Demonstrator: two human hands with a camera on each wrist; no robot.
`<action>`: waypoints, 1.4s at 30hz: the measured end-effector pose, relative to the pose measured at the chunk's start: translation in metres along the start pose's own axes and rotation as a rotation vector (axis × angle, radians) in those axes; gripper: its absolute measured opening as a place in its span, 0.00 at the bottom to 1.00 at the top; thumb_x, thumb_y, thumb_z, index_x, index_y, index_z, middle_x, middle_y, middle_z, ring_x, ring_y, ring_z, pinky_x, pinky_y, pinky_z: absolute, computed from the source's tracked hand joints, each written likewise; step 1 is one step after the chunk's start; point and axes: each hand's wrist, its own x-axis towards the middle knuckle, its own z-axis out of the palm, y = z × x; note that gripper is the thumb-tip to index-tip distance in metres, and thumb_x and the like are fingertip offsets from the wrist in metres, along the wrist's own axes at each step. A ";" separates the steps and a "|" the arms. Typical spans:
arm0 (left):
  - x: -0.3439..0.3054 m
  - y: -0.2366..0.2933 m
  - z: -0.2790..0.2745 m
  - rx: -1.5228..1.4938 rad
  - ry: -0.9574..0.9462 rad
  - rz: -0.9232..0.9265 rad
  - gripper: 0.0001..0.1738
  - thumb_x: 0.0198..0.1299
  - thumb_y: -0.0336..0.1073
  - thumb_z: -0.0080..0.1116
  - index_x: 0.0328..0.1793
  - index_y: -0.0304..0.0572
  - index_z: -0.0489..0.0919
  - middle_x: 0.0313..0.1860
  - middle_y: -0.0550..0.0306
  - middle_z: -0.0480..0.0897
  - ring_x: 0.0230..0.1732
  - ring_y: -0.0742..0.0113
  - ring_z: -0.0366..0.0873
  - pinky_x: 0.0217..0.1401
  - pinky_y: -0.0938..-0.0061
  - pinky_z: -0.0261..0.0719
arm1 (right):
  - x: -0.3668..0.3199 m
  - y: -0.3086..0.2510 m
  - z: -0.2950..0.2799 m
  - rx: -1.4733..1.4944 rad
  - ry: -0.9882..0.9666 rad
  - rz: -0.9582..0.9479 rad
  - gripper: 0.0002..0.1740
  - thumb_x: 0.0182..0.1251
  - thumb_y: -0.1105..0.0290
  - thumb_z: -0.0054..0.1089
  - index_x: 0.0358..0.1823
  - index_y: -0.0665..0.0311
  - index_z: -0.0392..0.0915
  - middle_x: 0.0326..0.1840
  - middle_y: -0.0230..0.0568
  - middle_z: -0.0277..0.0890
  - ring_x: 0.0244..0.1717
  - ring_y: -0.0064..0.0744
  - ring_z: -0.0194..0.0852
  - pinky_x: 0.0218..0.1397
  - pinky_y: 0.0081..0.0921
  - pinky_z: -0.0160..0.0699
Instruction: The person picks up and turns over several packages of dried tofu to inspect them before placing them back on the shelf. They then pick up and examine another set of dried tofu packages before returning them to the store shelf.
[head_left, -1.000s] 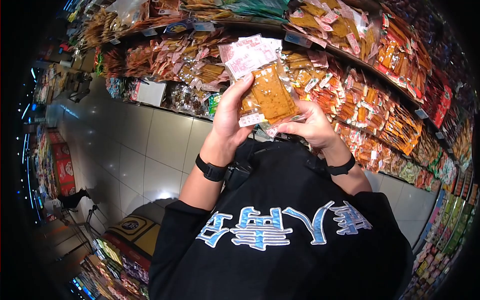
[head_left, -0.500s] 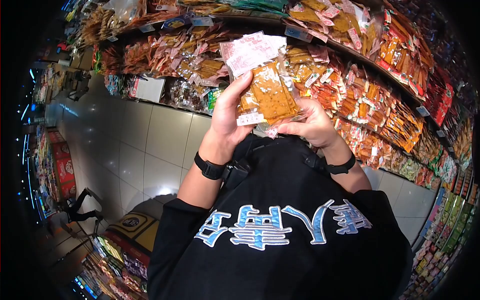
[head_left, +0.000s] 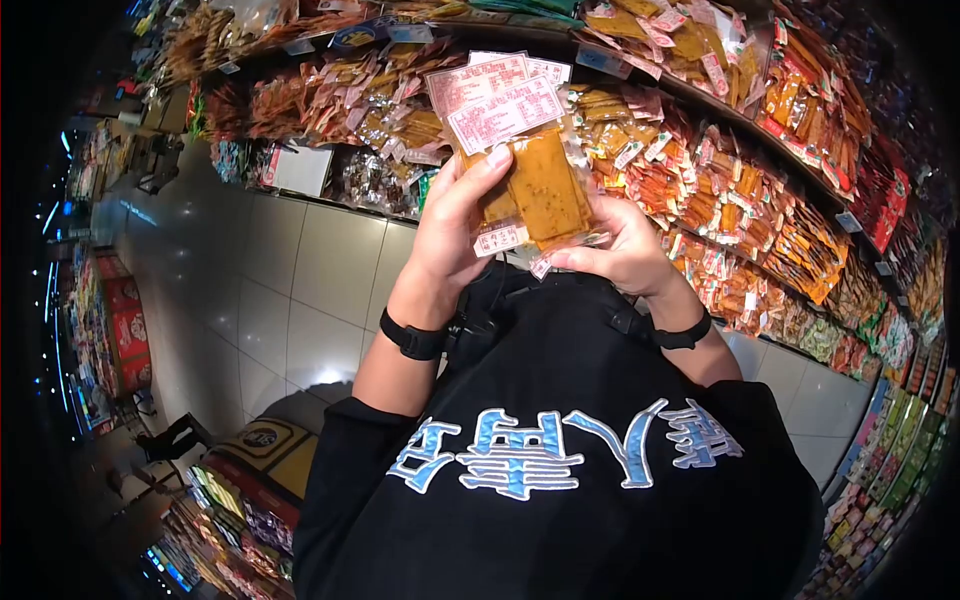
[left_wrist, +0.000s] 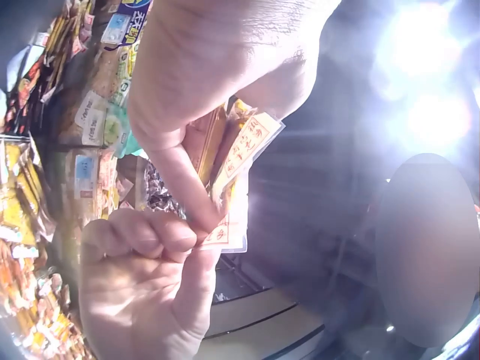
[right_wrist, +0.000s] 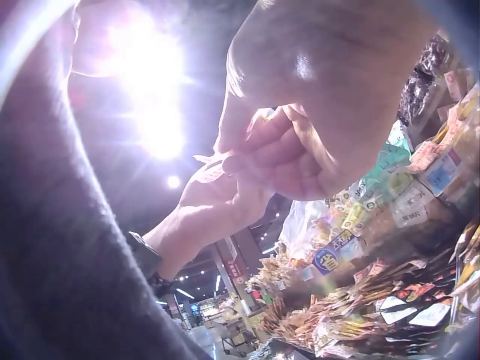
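Observation:
In the head view, clear plastic snack packets (head_left: 548,185) of flat orange-brown slices, with white-and-pink printed labels, are held up in front of the chest. They overlap in a fan, labels at the top. My left hand (head_left: 455,220) grips them from the left, thumb lying over the front. At the lower right corner, my right hand (head_left: 625,250) pinches the packet's edge between thumb and fingers. Seen from the left wrist, my left hand (left_wrist: 217,67) curls over the packets' ends, and the right hand's fingertips (left_wrist: 176,232) meet them at a small label (left_wrist: 244,150).
Shelves packed with bagged snacks (head_left: 720,190) curve around the front and right. A white box-like panel (head_left: 298,172) stands at the lower shelf. Tiled floor (head_left: 320,260) stretches left, toward a display with a yellow-and-black top (head_left: 270,445) and a dark-clothed person (head_left: 172,438).
The packets have shifted slightly up and spread, so more of their labels shows. Glare on the front packet has faded. Both hands keep their hold. A passer-by at the lower left has moved.

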 end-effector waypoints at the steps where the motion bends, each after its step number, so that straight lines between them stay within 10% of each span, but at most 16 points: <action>1: 0.000 -0.001 -0.001 -0.040 0.018 -0.028 0.23 0.68 0.39 0.54 0.64 0.34 0.71 0.58 0.51 0.80 0.57 0.63 0.80 0.62 0.65 0.77 | -0.001 -0.001 0.001 0.003 0.008 -0.009 0.19 0.59 0.77 0.67 0.53 0.72 0.78 0.49 0.38 0.82 0.51 0.23 0.79 0.58 0.24 0.76; 23: -0.018 -0.004 0.002 -0.140 0.069 -0.031 0.20 0.70 0.41 0.48 0.61 0.37 0.74 0.56 0.53 0.81 0.55 0.64 0.81 0.61 0.65 0.79 | -0.025 0.011 0.012 -0.022 0.051 -0.074 0.10 0.56 0.77 0.69 0.39 0.70 0.78 0.41 0.36 0.80 0.44 0.20 0.78 0.50 0.20 0.77; 42: -0.145 0.034 -0.033 -0.055 -0.017 0.097 0.28 0.73 0.50 0.40 0.69 0.37 0.68 0.62 0.49 0.77 0.61 0.60 0.78 0.65 0.63 0.75 | -0.046 0.033 0.128 -0.152 -0.021 -0.146 0.19 0.55 0.72 0.73 0.48 0.70 0.81 0.41 0.35 0.83 0.40 0.19 0.77 0.47 0.19 0.74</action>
